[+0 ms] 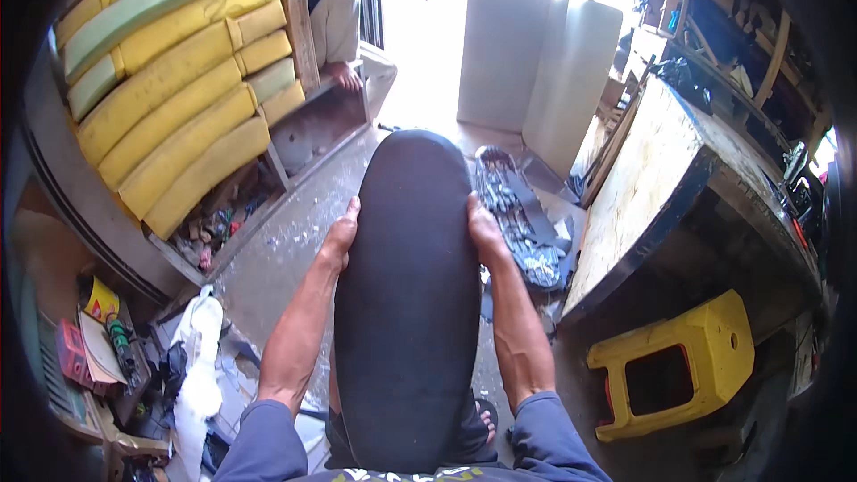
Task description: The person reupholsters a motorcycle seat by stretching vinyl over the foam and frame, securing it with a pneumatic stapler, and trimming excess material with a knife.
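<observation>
A long black motorcycle seat (406, 303) stretches away from my body, with its smooth, rounded far end raised in front of me. My left hand (342, 234) grips its left edge and my right hand (485, 230) grips the right edge. Both thumbs show along the sides, while the other fingers are hidden behind or under the seat. On the floor beyond my right hand lies a dark, elongated piece (509, 192) resembling a seat base, with scraps around it.
Yellow and green foam slabs (183, 138) are stacked in a rack at left. A person (339, 22) stands beyond it, arm stretched out. Large pale panels (504, 54) stand by the bright doorway. At right are a worn table (643, 187) and a yellow plastic stool (728, 339) on its side.
</observation>
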Demonstrator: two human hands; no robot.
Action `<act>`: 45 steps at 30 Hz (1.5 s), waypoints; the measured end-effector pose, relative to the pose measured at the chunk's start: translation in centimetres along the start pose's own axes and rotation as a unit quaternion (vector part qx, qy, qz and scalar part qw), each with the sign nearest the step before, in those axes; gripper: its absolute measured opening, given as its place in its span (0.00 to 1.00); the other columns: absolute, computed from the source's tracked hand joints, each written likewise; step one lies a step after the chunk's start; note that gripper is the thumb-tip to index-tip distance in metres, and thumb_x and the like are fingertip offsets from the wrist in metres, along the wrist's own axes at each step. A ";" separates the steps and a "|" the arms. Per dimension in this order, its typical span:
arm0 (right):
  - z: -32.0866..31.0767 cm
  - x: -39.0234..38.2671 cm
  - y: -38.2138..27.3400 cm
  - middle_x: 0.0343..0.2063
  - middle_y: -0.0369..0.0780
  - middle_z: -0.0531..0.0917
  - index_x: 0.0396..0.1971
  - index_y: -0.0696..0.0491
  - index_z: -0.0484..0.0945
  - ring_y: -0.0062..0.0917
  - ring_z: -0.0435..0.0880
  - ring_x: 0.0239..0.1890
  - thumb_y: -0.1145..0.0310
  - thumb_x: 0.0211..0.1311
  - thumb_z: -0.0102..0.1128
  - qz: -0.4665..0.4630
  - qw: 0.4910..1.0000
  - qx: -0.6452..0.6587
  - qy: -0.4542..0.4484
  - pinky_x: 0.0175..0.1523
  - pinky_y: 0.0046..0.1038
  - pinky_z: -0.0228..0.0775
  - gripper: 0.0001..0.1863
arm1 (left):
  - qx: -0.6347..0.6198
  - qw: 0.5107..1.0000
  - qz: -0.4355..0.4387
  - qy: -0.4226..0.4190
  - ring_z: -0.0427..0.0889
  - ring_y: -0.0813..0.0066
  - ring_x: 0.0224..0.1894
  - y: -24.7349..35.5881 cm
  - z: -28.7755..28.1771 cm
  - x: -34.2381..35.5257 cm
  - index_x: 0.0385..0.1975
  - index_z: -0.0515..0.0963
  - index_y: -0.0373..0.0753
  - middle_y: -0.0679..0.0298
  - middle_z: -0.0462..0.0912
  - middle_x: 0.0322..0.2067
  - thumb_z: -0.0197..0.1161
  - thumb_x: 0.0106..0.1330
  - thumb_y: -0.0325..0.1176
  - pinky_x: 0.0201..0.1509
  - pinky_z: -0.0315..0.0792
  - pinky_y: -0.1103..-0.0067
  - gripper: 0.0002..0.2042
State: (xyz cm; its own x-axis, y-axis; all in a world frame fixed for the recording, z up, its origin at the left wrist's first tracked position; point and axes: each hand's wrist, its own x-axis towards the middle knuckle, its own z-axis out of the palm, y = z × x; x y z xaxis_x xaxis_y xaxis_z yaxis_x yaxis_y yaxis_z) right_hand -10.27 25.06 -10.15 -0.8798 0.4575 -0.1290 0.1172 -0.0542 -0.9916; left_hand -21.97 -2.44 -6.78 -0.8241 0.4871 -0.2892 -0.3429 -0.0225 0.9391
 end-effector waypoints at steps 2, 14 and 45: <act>1.9 -4.2 8.2 0.70 0.58 0.71 0.77 0.61 0.56 0.50 0.68 0.74 0.43 0.84 0.36 -0.055 0.980 -0.189 0.009 0.76 0.40 0.60 0.39 | 0.047 0.998 0.019 0.048 0.76 0.61 0.67 -2.9 -1.8 0.4 0.70 0.69 0.26 0.49 0.76 0.67 0.40 0.85 0.56 0.70 0.72 0.67 0.34; 2.9 -4.9 8.1 0.68 0.58 0.73 0.74 0.57 0.64 0.48 0.71 0.72 0.40 0.83 0.30 -0.040 0.944 -0.316 -0.083 0.76 0.38 0.60 0.38 | -0.051 0.986 0.069 0.145 0.81 0.60 0.61 -4.1 -5.9 -5.4 0.66 0.71 0.26 0.51 0.80 0.62 0.41 0.85 0.52 0.68 0.75 0.65 0.31; 17.1 -21.7 -4.2 0.41 0.53 0.82 0.56 0.60 0.69 0.51 0.87 0.43 0.49 0.75 0.58 -0.181 0.795 -0.471 -0.337 0.40 0.46 0.82 0.28 | 0.627 0.744 0.201 0.117 0.83 0.46 0.27 -1.4 -9.4 -21.3 0.34 0.79 0.36 0.52 0.77 0.26 0.54 0.80 0.46 0.30 0.78 0.61 0.19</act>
State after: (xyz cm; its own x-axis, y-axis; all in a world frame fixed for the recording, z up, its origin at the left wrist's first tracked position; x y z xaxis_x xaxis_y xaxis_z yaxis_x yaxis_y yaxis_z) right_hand 0.50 0.20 -3.25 -0.9445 -0.3042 -0.1244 -0.1861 0.8070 -0.5605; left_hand -8.15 -21.01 -3.68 -0.8528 0.4920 0.1753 0.5210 0.7780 0.3511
